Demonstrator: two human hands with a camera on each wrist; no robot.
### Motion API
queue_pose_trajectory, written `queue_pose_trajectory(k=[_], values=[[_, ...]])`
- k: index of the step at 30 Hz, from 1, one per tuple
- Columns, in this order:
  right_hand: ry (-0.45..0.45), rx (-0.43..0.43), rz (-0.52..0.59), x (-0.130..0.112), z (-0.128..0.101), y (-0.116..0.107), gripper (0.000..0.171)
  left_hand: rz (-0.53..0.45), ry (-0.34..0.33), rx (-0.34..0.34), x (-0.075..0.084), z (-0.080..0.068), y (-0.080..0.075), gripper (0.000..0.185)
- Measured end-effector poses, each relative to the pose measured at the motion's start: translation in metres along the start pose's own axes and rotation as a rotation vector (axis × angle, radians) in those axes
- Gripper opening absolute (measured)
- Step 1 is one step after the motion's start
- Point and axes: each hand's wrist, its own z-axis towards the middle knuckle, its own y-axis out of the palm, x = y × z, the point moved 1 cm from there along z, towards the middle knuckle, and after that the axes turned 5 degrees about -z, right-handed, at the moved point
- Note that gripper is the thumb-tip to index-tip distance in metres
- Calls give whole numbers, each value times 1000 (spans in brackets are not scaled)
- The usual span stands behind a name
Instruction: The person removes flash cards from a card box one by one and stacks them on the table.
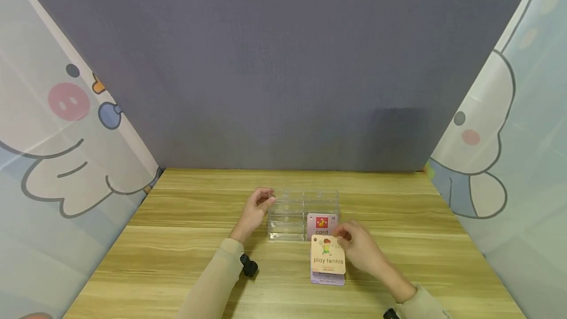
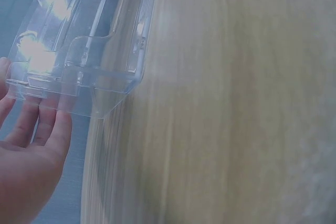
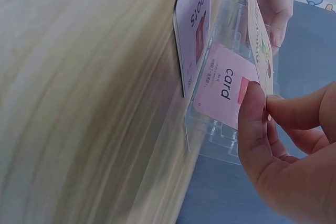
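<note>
A clear plastic display rack [image 1: 286, 228] with several compartments stands mid-table. My left hand [image 1: 257, 208] grips its upper left corner; in the left wrist view, the fingers [image 2: 58, 129] lie behind the clear plastic. At the rack's front right sits a pink flashcard reading "card" [image 1: 322, 221]. Between thumb and index finger, my right hand [image 1: 361, 250] pinches the edge of a cream "play tennis" flashcard [image 1: 327, 255], held in front of the rack. Beneath it shows a lilac flashcard [image 1: 328, 279], mostly covered in the head view; the right wrist view shows its word "boots" [image 3: 194, 30].
The wood-grain table [image 1: 186, 240] extends around the rack. Behind it rises a dark grey panel [image 1: 283, 73], and cartoon-printed curtains [image 1: 53, 161] hang on both sides. A small black device [image 1: 249, 266] is at the left sleeve.
</note>
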Motion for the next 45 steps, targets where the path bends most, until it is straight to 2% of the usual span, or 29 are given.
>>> queue_pose_trajectory(k=[12, 28, 45], values=[[-11, -87, -18, 2, -4, 3, 21, -24, -11, 19, -7, 3, 0, 25], [-12, -114, -31, 4, -4, 10, 21, -33, -3, 20, -6, 3, 0, 25], [5, -103, -118, 6, -3, 18, 19, -30, -8, 33, -7, 3, 1, 25]])
